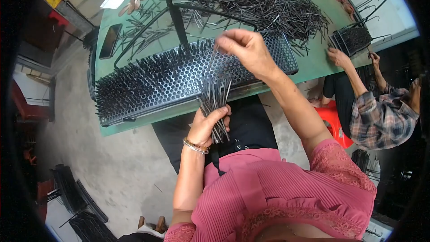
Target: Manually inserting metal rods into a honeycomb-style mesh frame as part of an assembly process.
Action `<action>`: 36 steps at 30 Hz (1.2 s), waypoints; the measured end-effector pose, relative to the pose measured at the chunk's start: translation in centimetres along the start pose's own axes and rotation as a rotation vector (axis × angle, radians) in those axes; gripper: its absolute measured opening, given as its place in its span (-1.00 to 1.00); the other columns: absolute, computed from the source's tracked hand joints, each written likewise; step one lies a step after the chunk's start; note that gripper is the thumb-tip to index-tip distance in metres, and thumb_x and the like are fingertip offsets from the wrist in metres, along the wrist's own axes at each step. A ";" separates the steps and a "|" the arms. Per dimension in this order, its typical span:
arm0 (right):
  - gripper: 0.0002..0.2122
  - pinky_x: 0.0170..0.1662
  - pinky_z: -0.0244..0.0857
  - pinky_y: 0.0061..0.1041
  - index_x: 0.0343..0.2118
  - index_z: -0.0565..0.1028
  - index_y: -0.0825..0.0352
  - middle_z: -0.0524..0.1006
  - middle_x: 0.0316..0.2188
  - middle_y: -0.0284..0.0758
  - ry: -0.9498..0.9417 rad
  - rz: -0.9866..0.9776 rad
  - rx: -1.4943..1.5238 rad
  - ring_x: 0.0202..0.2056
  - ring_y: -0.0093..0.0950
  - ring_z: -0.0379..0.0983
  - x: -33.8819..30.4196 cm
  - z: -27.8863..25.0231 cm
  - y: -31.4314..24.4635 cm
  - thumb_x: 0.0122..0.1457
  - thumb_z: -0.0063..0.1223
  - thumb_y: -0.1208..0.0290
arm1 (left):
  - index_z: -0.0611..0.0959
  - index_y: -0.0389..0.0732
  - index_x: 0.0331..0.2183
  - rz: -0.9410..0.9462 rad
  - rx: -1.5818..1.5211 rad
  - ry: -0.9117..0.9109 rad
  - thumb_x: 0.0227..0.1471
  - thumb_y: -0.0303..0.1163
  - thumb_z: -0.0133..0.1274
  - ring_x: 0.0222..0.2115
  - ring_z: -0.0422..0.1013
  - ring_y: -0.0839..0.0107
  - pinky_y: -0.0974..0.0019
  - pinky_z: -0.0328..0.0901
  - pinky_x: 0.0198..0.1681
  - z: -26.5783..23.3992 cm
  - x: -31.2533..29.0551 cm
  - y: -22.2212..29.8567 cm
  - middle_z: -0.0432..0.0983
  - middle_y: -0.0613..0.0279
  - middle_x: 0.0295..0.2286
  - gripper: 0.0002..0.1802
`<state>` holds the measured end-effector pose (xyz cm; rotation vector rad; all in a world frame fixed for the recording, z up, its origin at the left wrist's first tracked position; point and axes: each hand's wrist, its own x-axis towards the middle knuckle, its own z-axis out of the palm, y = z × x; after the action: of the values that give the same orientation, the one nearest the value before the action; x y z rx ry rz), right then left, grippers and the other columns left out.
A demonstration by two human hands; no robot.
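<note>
On green table (317,64), perforated rack (190,83), dark rods (268,4); grey floor (112,161)

Green-topped table (313,64) is spanning the upper middle, its near edge running across the view; grey concrete floor (127,163), mottled and scuffed, is showing below and to the left. Red plastic stool (330,118) is standing at right. Pale light is washing the floor, while the far right is lying in deep shadow.
</note>
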<state>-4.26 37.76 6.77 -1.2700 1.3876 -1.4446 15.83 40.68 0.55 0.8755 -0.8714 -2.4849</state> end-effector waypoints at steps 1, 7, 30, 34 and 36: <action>-0.82 -0.29 0.33 -0.64 -0.30 0.51 0.45 0.54 -0.45 -0.36 0.078 -0.077 -0.011 -0.39 -0.63 0.45 0.5 0.1 -0.1 0.13 0.04 0.43 | 0.53 -0.31 -0.38 0.001 0.001 0.002 -0.04 -0.38 0.09 -0.61 0.37 0.52 0.44 0.35 -0.58 0.1 0.1 0.0 0.44 0.27 -0.53 -0.80; -0.81 -0.36 0.33 -0.64 -0.24 0.52 0.36 0.58 -0.41 -0.33 0.244 -0.383 -0.476 -0.41 -0.63 0.47 2.5 0.4 1.1 0.08 0.09 0.45 | 0.44 -0.37 -0.13 0.040 -0.169 0.003 -0.05 -0.44 0.08 -0.45 0.43 0.43 0.33 0.44 -0.40 0.1 0.9 -0.8 0.47 0.15 -0.40 -0.60; -0.84 -0.37 0.38 -0.64 -0.27 0.49 0.45 0.58 -0.43 -0.25 0.363 -0.537 -0.526 -0.39 -0.54 0.54 2.7 0.5 3.8 0.10 0.05 0.51 | 0.48 -0.40 -0.24 0.051 -0.146 0.073 0.00 -0.46 0.02 -0.51 0.43 0.47 0.46 0.40 -0.51 0.5 0.5 -0.7 0.51 0.00 -0.30 -0.74; -0.85 -0.38 0.38 -0.64 -0.28 0.51 0.42 0.58 -0.43 -0.26 0.382 -0.581 -0.593 -0.40 -0.52 0.54 2.9 0.5 3.9 0.08 0.06 0.51 | 0.47 -0.41 -0.21 0.106 -0.164 0.062 0.00 -0.46 0.02 -0.50 0.43 0.47 0.46 0.40 -0.51 1.0 0.4 -0.8 0.50 0.00 -0.29 -0.71; -0.85 -0.39 0.38 -0.63 -0.29 0.52 0.40 0.57 -0.43 -0.27 0.394 -0.637 -0.640 -0.41 -0.51 0.53 2.8 0.6 3.6 0.07 0.07 0.51 | 0.46 -0.39 -0.17 0.083 -0.149 0.051 -0.02 -0.47 0.03 -0.50 0.43 0.47 0.46 0.40 -0.51 0.9 0.3 -0.9 0.51 0.02 -0.30 -0.67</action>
<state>-4.76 34.47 3.56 -2.0507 1.9112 -1.8078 14.94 41.63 0.36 0.8303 -0.6818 -2.4093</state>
